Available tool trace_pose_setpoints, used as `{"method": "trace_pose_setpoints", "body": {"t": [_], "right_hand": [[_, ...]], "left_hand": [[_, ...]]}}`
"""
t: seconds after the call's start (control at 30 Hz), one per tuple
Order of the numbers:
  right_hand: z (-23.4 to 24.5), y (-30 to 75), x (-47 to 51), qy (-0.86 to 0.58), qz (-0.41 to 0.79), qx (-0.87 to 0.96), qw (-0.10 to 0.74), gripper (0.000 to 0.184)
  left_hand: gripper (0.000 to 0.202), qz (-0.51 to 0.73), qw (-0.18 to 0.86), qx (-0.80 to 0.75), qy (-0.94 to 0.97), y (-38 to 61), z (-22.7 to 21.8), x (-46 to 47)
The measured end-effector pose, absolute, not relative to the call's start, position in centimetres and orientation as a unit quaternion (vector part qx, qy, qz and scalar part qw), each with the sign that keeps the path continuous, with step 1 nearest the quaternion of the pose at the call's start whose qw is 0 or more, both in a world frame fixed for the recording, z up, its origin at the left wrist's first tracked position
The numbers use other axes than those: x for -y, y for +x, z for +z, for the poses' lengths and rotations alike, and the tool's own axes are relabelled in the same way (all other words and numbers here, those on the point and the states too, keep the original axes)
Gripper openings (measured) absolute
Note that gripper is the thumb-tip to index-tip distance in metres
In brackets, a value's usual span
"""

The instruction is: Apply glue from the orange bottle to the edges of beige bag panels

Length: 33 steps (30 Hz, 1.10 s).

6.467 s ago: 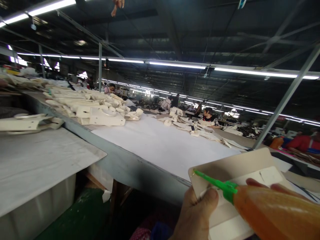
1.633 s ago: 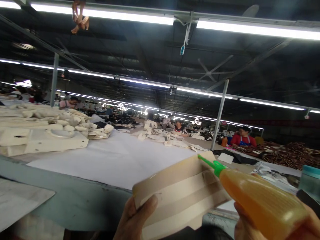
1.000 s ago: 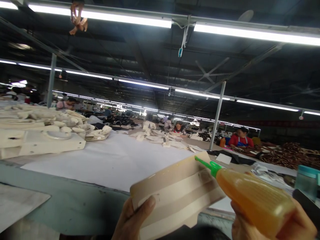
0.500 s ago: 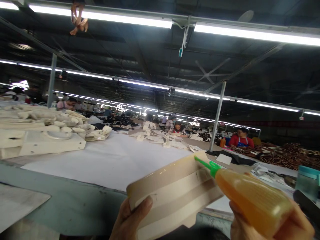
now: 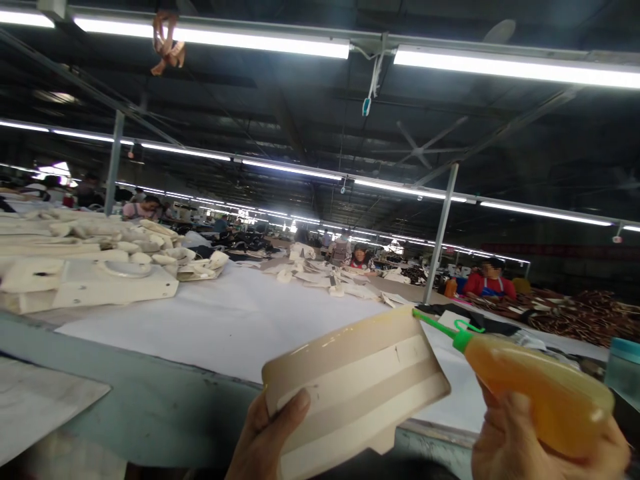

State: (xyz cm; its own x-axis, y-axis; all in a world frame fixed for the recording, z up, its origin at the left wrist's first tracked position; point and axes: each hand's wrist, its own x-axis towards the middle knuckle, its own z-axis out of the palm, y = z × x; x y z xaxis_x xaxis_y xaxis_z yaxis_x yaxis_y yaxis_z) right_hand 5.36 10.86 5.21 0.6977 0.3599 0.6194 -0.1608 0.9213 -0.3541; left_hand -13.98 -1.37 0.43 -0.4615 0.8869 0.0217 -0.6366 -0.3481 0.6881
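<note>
My left hand [image 5: 275,433] grips a cream, striped flat panel [image 5: 360,387] by its lower left side, thumb on the face. The panel is tilted, with rounded corners and a small tab at the bottom. Glossy wet yellowish streaks run along its upper edge. My right hand [image 5: 540,433] is wrapped round a squeeze bottle [image 5: 540,387] of amber liquid, held nearly on its side. Its thin green nozzle [image 5: 435,323] points left, the tip at the panel's upper right corner.
A white sheet [image 5: 210,327] covers the table ahead. Cream bag pieces [image 5: 110,280] are heaped at the left, and more cream pieces [image 5: 320,270] lie farther back. Brown strips [image 5: 590,317] are piled at the right, near a co-worker in red [image 5: 490,280]. A teal-lidded container [image 5: 623,367] stands at the right edge.
The bottle's nozzle tip has moved right along the panel's upper edge to its right corner. The bottle has shifted right, and the view has turned slightly left.
</note>
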Motion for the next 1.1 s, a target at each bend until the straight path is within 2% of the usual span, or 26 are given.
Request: {"method": "trace_pose_setpoints", "body": {"t": [0.13,0.23,0.33,0.43,0.53,0.77,1.1], "right_hand": [[5.7,5.9,-9.9,-0.128,0.351,0.351,0.859,0.051],[5.8,5.7,-9.0,-0.134,0.502,0.320,0.792,0.045],[5.7,5.0,-8.5,-0.185,0.579,0.282,0.742,0.053],[5.8,3.9,-8.3,-0.245,0.655,0.221,0.680,0.073],[6.0,2.8,-8.1,-0.250,0.697,0.196,0.643,0.084],[4.7,1.1,-8.6,-0.175,0.737,0.279,0.591,0.051],[3.7,0.1,-9.5,-0.135,0.743,0.321,0.571,0.041]], "left_hand": [[0.043,0.792,0.480,-0.314,0.209,-13.0,1.7,1.1],[0.049,0.805,0.442,-0.312,0.242,-11.9,2.4,0.0],[0.049,0.816,0.407,-0.303,0.276,-11.2,2.4,-1.6],[0.045,0.817,0.377,-0.316,0.300,-10.8,2.2,-3.0],[0.041,0.810,0.331,-0.338,0.346,-10.5,2.4,-3.6],[0.038,0.793,0.272,-0.296,0.457,-9.7,3.9,-3.5],[0.033,0.763,0.210,-0.439,0.425,-9.6,3.4,-2.1]]}}
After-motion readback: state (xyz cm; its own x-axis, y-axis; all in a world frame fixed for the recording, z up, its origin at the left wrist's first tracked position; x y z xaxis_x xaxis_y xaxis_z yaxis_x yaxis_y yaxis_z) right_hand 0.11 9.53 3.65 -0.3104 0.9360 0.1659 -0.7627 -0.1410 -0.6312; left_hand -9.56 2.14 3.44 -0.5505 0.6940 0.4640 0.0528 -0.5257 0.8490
